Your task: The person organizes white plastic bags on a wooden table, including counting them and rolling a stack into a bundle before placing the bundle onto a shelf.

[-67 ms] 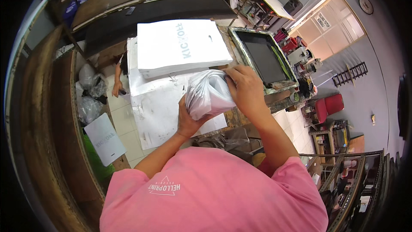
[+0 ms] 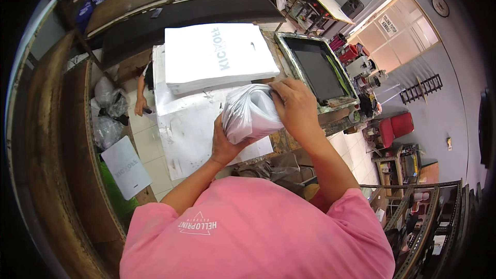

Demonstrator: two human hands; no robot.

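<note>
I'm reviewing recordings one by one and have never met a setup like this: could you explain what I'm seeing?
There is no machine here, only a person in a pink shirt. The view comes from a wide fisheye camera worn on the head, looking down, so straight edges bend. The left hand supports a curled bundle of white sheets from the side and below, while the right hand grips its upper edge. Beyond lies a stack of white printed sheets, with a framed dark screen to its right. Another person's hand shows at left.
</note>
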